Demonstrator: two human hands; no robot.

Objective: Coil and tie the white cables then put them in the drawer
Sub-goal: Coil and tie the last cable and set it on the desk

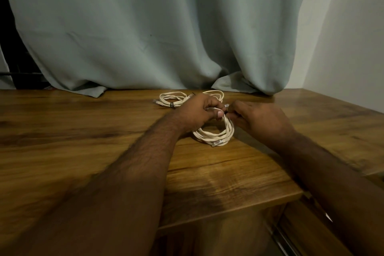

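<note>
A coiled white cable (pixel 216 134) rests on the wooden table top (pixel 83 131), its lower loops and a clear plug lying on the wood. My left hand (pixel 197 113) grips the top of this coil. My right hand (pixel 257 118) pinches something small and dark at the same spot, right beside the left thumb. A second white cable coil (pixel 172 98), bound with a dark tie, lies farther back to the left. Behind my left hand another loop of white cable (pixel 216 93) shows, partly hidden.
A grey-green curtain (pixel 155 27) hangs behind the table and drapes onto its back edge. A white wall (pixel 342 37) stands at the right. Below the table's front edge at the lower right, an open drawer (pixel 276 233) with a metal rail shows.
</note>
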